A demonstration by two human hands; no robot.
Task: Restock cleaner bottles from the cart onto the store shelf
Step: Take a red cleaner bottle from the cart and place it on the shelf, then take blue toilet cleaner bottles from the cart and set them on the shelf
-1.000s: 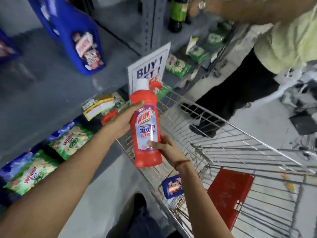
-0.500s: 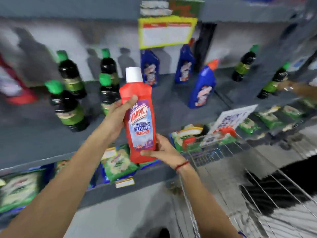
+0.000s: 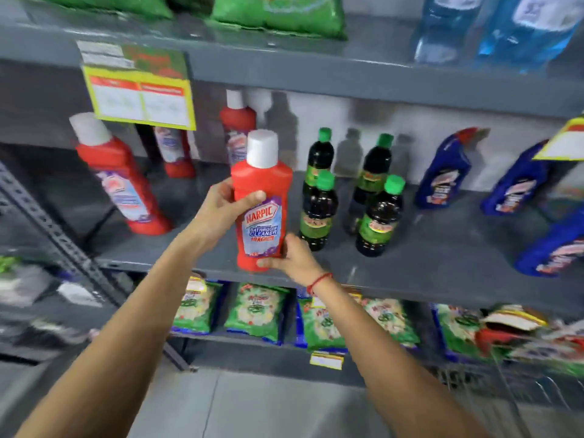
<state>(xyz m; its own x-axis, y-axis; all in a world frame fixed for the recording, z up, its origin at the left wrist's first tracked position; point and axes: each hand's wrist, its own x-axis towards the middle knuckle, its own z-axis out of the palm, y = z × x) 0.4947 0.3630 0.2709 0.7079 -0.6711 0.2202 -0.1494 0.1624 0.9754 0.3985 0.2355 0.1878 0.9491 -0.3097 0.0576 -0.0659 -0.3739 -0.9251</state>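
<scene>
A red cleaner bottle (image 3: 264, 184) with a white cap and a purple label is upright in both my hands, just above the front of the grey shelf (image 3: 196, 254). My left hand (image 3: 221, 210) wraps its upper body from the left. My right hand (image 3: 292, 259) cups its base from the right, a red thread on the wrist. Three more red cleaner bottles stand on the same shelf: one at the left (image 3: 120, 178) and two at the back, one (image 3: 173, 150) partly behind a hanging tag and one (image 3: 237, 131) behind the held bottle.
Several dark bottles with green caps (image 3: 319, 213) stand just right of the held bottle, blue bottles (image 3: 442, 172) farther right. A yellow price tag (image 3: 139, 99) hangs from the shelf above. Green packets (image 3: 256, 314) fill the shelf below. The cart's wire rim (image 3: 537, 384) shows at lower right.
My view has swung left and up from the cart to the shelf. The held bottle has moved left, past the green-capped bottles toward the other red bottles; both hands keep their hold.
</scene>
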